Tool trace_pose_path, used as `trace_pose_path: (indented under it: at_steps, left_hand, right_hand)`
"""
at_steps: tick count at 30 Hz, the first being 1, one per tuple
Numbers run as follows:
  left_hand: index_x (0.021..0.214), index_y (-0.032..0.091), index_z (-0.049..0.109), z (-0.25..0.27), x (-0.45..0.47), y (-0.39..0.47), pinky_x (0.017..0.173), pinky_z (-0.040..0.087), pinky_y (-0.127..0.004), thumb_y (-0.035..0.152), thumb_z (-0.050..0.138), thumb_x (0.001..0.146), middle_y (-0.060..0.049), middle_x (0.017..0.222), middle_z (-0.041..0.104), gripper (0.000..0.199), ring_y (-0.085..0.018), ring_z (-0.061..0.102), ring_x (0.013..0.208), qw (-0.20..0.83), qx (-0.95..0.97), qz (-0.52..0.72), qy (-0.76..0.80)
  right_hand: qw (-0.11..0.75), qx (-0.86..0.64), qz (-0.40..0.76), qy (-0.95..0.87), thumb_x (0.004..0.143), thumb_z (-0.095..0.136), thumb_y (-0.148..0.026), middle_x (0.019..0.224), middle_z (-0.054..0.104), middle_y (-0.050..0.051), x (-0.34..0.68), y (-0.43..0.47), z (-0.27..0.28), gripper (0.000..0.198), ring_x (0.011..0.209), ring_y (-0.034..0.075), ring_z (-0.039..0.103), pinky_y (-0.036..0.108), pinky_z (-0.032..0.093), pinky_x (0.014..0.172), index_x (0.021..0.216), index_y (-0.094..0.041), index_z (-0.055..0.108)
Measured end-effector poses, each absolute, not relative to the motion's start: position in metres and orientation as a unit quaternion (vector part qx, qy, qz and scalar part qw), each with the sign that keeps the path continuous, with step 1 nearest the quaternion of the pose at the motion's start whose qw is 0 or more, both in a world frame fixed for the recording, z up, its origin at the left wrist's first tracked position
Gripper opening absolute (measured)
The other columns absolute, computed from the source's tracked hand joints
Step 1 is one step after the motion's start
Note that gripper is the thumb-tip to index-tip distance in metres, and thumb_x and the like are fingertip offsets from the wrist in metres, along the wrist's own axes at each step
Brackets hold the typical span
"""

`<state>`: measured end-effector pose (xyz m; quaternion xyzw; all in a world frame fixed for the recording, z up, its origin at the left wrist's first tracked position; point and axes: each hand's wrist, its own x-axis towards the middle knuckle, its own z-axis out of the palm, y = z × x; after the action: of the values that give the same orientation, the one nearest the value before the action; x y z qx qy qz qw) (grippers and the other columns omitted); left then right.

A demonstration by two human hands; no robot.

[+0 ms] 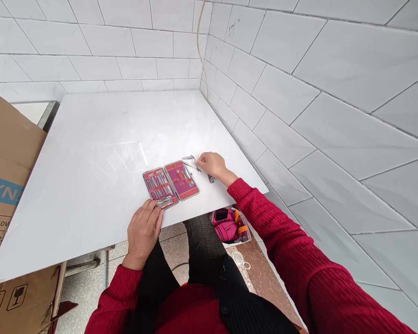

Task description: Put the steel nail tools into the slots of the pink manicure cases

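An opened manicure set case lies on the white table, its red and purple lining holding several slim metal tools under straps. My left hand is closed at the case's near left corner, with the fingertips on its edge. Beside those fingertips a silver nail clipper lies across the left half. Just past the case's right side, my right hand is closed in a pinch at a small metal tool with two arms, perhaps nippers. Another small metal piece lies under my right wrist, partly hidden.
The white table reaches a tiled wall at the back and right. Cardboard boxes stand at the left. Below the table's near edge, a container of pink items sits by my legs. A cable hangs in the corner.
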<state>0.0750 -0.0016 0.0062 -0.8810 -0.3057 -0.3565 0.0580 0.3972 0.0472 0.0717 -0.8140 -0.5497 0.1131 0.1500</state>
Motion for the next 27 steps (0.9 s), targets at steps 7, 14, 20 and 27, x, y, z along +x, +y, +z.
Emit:
trace_pose_path:
  at_steps: [7, 14, 20, 27]
  left_hand:
    - [0.108, 0.018, 0.066, 0.007, 0.074, -0.003, 0.099, 0.053, -0.041, 0.019, 0.055, 0.101, -0.011, 0.122, 0.072, 0.014, -0.028, 0.067, 0.120, 0.046, -0.882, -0.348, -0.313]
    - [0.105, 0.019, 0.068, 0.017, 0.076, -0.004, 0.102, 0.052, -0.045, 0.023, 0.055, 0.102, -0.011, 0.123, 0.072, 0.014, -0.029, 0.067, 0.118, -0.001, -0.862, -0.389, -0.326]
    - [0.110, 0.022, 0.069, 0.046, 0.103, 0.001, 0.102, 0.052, -0.041, 0.031, 0.055, 0.103, -0.008, 0.123, 0.073, 0.018, -0.025, 0.068, 0.115, -0.087, -0.837, -0.421, -0.338]
    - [0.145, 0.024, 0.053, 0.065, 0.136, 0.009, 0.086, 0.056, -0.037, 0.042, 0.060, 0.098, -0.003, 0.120, 0.076, 0.050, -0.021, 0.073, 0.085, -0.253, -0.798, -0.351, -0.421]
  right_hand:
    - [0.018, -0.838, 0.084, -0.539, 0.089, 0.064, -0.023, 0.087, 0.076, 0.015, 0.382, 0.073, 0.074, 0.015, 0.086, 0.026, 0.071, 0.029, 0.039, 0.063, 0.093, -0.015, 0.075]
    - [0.082, -0.830, 0.057, -0.548, 0.087, 0.059, -0.021, 0.089, 0.077, 0.009, 0.394, 0.055, 0.078, 0.015, 0.080, 0.021, 0.068, 0.029, 0.033, 0.059, 0.086, -0.018, 0.073]
    - [0.157, -0.781, 0.013, -0.604, 0.090, 0.054, -0.021, 0.083, 0.076, 0.004, 0.381, 0.029, 0.094, 0.018, 0.072, 0.018, 0.064, 0.028, 0.030, 0.060, 0.091, -0.019, 0.072]
    - [0.158, -0.671, -0.037, -0.723, 0.095, 0.052, -0.021, 0.082, 0.074, 0.004, 0.351, -0.002, 0.100, 0.019, 0.068, 0.016, 0.060, 0.029, 0.023, 0.060, 0.089, -0.019, 0.070]
